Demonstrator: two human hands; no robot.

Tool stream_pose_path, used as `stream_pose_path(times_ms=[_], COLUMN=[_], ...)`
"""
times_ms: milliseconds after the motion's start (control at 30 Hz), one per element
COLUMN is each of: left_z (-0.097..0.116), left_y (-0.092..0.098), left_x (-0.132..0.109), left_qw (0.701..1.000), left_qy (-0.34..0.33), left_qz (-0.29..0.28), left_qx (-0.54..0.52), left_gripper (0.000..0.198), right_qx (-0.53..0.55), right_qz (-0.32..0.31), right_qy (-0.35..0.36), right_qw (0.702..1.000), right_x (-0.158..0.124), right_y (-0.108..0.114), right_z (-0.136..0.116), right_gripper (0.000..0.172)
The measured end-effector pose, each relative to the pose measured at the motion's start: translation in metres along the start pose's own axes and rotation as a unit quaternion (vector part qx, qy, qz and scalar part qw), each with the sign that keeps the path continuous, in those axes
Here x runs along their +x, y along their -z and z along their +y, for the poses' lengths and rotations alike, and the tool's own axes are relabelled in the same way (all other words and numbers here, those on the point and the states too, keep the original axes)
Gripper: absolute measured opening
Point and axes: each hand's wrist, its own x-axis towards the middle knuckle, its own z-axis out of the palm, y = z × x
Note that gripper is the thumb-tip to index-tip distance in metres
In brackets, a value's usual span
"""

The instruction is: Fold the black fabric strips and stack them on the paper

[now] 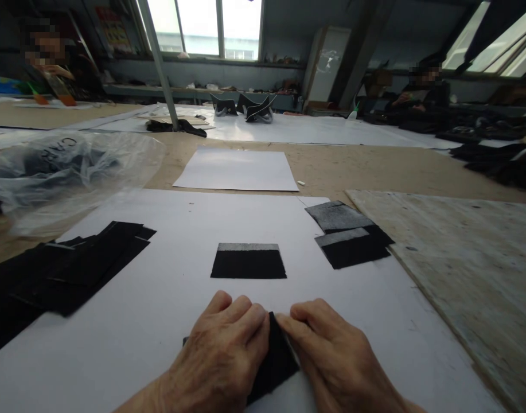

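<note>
A black fabric piece [275, 360] lies at an angle on the white sheet [159, 338], near the bottom of the view. My left hand [230, 344] covers much of it, its curled fingers closed on the cloth near the top corner. On the other side, my right hand [338, 344] is closed too, with thumb and fingertips pinching the right edge. Both hands hide part of the piece. Just beyond them lies a flat black fabric piece [248, 264] with a grey strip along its far edge.
Black fabric pieces [103, 252] are heaped at left; grey-and-black pieces [353, 246] overlap at right, by a worn board [469, 258]. Beyond are a clear plastic bag [133, 155], a white paper [237, 169] and a pole [159, 63]. Two people sit farther off.
</note>
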Motion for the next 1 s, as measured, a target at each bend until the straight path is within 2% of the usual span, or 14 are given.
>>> stream_pose_path(times_ms=[67,167,333,467,600,700,833,933,1000], left_z=[0.001,0.001,-0.001,-0.007,-0.012,-0.011,-0.008,-0.007,-0.006], left_y=[0.000,-0.001,0.000,0.006,0.010,0.012,0.014,0.014,0.013], left_x=[0.001,0.003,-0.001,-0.018,-0.029,-0.026,-0.018,-0.018,-0.018], left_qw=[1.000,1.000,1.000,0.995,0.993,0.996,0.999,0.999,0.999], left_qy=[-0.003,0.004,0.017,0.041,0.033,0.024,0.014,0.009,0.010], left_qz=[-0.003,-0.011,-0.017,0.023,0.028,0.009,-0.003,-0.005,-0.009], left_qx=[0.007,-0.003,-0.011,-0.083,-0.108,-0.081,-0.042,-0.038,-0.040], left_gripper=[0.030,0.030,0.024,0.026,0.028,0.025,0.025,0.024,0.023], right_qx=[0.009,-0.030,-0.096,-0.134,-0.128,-0.109,-0.066,-0.056,-0.061], right_qz=[0.006,0.004,-0.045,-0.062,-0.065,-0.051,-0.068,-0.040,-0.026], right_qy=[-0.011,0.030,0.077,0.081,0.077,0.099,0.137,0.164,0.151], right_qw=[1.000,0.999,0.991,0.986,0.987,0.988,0.986,0.984,0.986], right_x=[0.000,0.002,0.004,0.000,-0.001,0.005,0.014,0.019,0.020], right_y=[-0.001,-0.003,-0.005,-0.004,-0.002,-0.001,0.001,0.000,-0.001], right_z=[0.000,-0.001,-0.005,-0.005,-0.004,-0.004,-0.004,-0.005,-0.008], right_gripper=[0.033,0.038,0.031,0.035,0.039,0.037,0.033,0.031,0.031])
